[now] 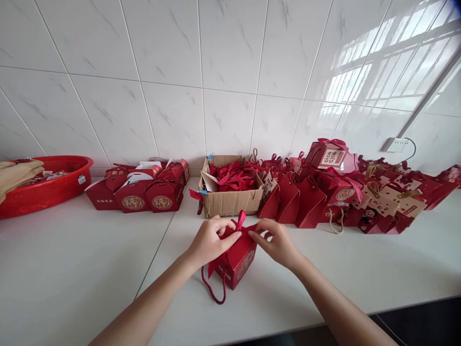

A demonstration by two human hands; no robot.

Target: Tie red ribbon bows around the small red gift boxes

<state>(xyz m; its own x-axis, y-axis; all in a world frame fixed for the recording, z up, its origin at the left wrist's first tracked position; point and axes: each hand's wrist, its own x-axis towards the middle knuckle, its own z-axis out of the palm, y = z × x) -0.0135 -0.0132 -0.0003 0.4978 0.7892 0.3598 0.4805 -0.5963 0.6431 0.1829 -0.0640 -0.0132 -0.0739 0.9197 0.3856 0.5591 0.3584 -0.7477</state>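
A small red gift box (238, 263) stands on the white counter (90, 269) in front of me, a red cord handle (213, 288) hanging from its left side. A red ribbon (240, 222) runs across its top. My left hand (211, 239) pinches the ribbon on the left, fingers closed on it. My right hand (275, 241) pinches the ribbon's other end on the right. Both hands rest at the top of the box.
A cardboard box (230, 198) of red ribbons sits just behind. Several red gift boxes (144, 190) stand back left beside a red plastic basin (46, 185). Many more red boxes and tagged bags (345, 194) crowd the back right. A wall socket (395, 144) is on the tiles.
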